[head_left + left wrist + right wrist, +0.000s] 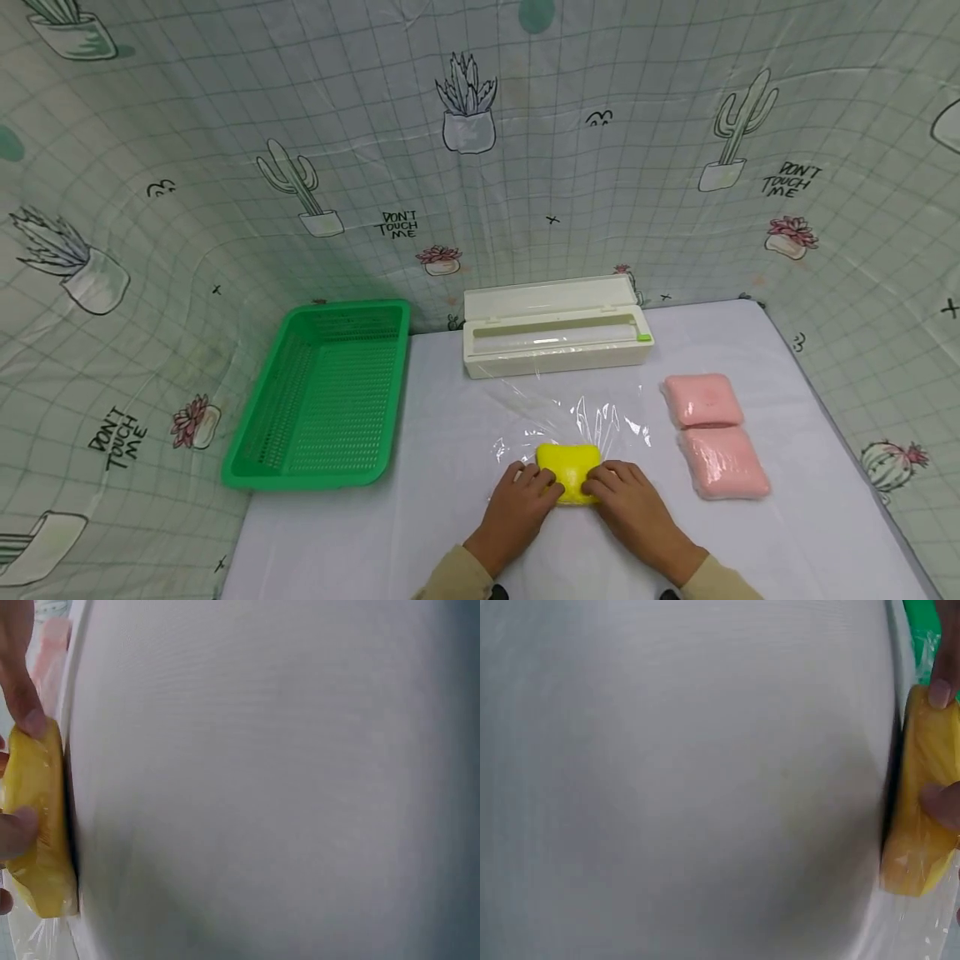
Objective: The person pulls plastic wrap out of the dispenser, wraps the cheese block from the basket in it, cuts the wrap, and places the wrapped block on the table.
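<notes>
A soft-looking yellow block (569,472), with rounded corners, lies on plastic wrap on the white table. My left hand (522,503) grips its left end, and my right hand (632,507) holds its right end. In the left wrist view, thumbs press the near side of the yellow block (39,817), which has shiny film over it. The right wrist view shows the film creased at one end of the block (922,802). Clear plastic wrap (592,417) stretches from the block back toward a white dispenser box (558,362). Some fingertips are hidden behind the block.
The dispenser stands at the back with its lid raised and a roll inside. A green perforated basket (400,392) sits at the left. At the right lie two film-wrapped pink blocks, one farther back (703,400) and one nearer (725,463). Patterned cloth walls (540,175) surround the table.
</notes>
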### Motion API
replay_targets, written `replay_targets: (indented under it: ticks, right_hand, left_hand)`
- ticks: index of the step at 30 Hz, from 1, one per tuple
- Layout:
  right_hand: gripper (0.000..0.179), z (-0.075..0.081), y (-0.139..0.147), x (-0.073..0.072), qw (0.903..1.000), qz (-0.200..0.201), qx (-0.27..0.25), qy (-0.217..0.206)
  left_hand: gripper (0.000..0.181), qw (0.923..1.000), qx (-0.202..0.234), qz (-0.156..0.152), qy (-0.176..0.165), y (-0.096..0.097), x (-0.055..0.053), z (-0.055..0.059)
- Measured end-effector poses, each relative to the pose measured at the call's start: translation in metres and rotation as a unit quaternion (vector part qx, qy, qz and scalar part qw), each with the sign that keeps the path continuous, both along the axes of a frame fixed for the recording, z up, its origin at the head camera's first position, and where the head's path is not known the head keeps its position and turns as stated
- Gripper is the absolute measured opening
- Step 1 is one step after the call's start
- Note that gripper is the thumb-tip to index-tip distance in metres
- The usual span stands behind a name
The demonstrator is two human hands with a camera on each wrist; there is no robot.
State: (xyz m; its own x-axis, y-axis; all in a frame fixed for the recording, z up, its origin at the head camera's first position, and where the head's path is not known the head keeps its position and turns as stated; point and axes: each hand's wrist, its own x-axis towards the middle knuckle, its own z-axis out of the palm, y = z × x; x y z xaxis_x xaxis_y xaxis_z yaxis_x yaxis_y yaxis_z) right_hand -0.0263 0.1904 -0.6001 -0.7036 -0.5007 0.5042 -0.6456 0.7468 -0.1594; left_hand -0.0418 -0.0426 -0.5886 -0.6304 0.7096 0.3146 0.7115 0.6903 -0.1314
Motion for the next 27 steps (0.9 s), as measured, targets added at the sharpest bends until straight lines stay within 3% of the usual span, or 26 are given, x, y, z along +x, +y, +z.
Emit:
replay_targets:
  ticks: [2, 4, 5, 7, 11, 19, 27]
  right_hand:
    - [0.019, 0.003, 0.002, -0.002, 0.9999, -0.002, -0.011, -0.01]
    - [0.005, 0.008, 0.004, -0.003, 0.9995, -0.006, -0.024, -0.021]
    - [0.008, 0.01, 0.005, -0.004, 0.9992, -0.007, -0.029, -0.027]
    - [0.03, 0.017, 0.006, -0.006, 0.9984, -0.013, -0.04, -0.038]
    - [0.039, 0.027, 0.008, -0.013, 0.997, -0.012, -0.056, -0.052]
    - [0.034, 0.042, 0.013, -0.03, 0.9952, -0.012, -0.036, -0.09]
    - [0.054, 0.047, 0.014, -0.046, 0.9992, 0.006, 0.002, -0.039]
  left_hand:
    - [0.015, 1.0, 0.008, 0.002, 0.004, -0.001, -0.001, 0.002]
    - [0.017, 0.9998, 0.018, 0.004, 0.008, -0.002, -0.001, 0.003]
    - [0.019, 0.9997, 0.02, 0.006, 0.009, -0.003, -0.001, 0.004]
    - [0.03, 0.9997, 0.02, 0.009, 0.012, -0.003, -0.002, 0.006]
    - [0.055, 0.9994, 0.0, 0.025, 0.023, -0.001, -0.004, 0.008]
    - [0.034, 0.998, -0.005, 0.046, 0.044, 0.007, -0.017, 0.013]
    - [0.036, 0.9981, 0.003, 0.06, -0.015, 0.006, -0.035, 0.026]
